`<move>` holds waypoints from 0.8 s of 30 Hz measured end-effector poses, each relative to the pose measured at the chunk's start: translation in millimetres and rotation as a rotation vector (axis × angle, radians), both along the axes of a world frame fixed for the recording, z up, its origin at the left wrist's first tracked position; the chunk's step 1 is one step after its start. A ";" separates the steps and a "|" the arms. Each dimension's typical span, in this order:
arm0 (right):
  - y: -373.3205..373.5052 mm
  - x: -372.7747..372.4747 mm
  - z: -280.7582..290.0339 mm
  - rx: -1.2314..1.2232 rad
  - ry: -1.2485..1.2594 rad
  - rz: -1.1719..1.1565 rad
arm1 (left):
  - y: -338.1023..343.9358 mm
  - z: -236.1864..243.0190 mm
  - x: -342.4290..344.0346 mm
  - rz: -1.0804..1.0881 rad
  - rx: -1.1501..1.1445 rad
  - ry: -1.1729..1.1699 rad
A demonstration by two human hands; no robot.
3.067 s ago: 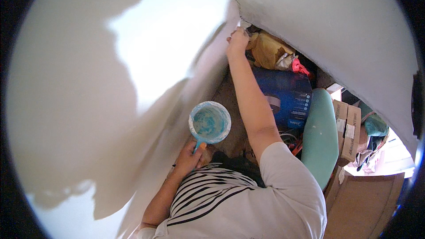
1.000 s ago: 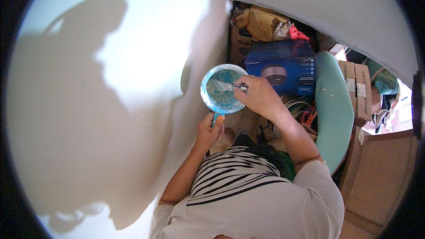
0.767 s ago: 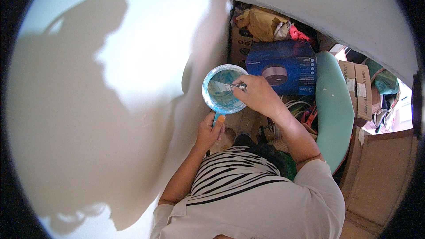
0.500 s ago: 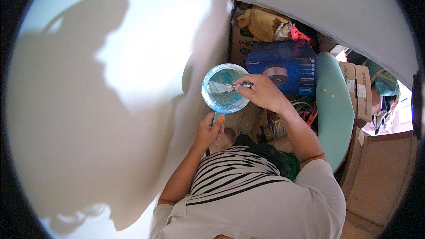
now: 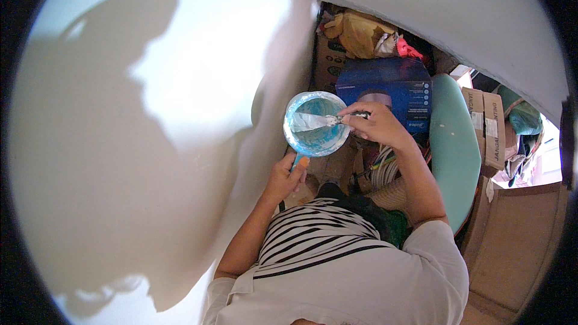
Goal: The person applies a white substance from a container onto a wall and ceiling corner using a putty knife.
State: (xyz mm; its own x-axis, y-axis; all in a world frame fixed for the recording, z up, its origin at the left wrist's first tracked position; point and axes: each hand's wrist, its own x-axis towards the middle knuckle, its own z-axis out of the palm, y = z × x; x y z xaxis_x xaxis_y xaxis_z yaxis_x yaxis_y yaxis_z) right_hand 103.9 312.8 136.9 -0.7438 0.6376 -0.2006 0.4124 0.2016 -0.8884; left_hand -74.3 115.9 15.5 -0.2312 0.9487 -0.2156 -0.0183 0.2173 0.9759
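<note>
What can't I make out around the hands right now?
In the head view:
Putty knife: part of its handle, hidden by the right hand.
Blue dipper: part of its handle, covered by the left hand.
Blue box: part of its front, behind the right hand.
Cables: partly behind the right forearm.

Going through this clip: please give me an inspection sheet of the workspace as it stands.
Surface: no worktop seen; white wall on the left bears a large shadow.
Things in hand: blue pot with white smears; putty knife, blade over or inside the pot's mouth, contact unclear.
Clutter: blue box, yellow bundle, pale green panel, cardboard boxes.
Hands: left hand grips the pot's handle; right hand has its fingers closed on the knife's handle.
Cables: what look like pale coiled cables, partly hidden by the right forearm.
Surroundings: grey-white slanted surface at upper right; bright opening at far right.
</note>
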 end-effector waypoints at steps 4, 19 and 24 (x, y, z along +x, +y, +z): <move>4.6 8.2 1.6 -0.081 0.031 -0.029 | -0.2 1.8 0.8 0.032 -0.014 0.007; 30.0 54.9 -46.2 -0.564 0.361 -0.302 | 8.0 -17.2 4.8 0.097 -0.070 -0.029; 49.3 45.3 -47.6 -0.530 0.573 -0.369 | 11.1 -7.5 7.2 0.080 -0.122 -0.124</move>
State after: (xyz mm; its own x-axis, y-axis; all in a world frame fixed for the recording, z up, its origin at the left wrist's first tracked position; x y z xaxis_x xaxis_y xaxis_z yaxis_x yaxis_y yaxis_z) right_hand 149.2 362.0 89.3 -0.5853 0.7864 -0.1973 -0.1704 -0.3572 -0.9184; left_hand -67.1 127.0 8.0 -0.2696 0.8932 -0.3599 -0.1592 0.3273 0.9314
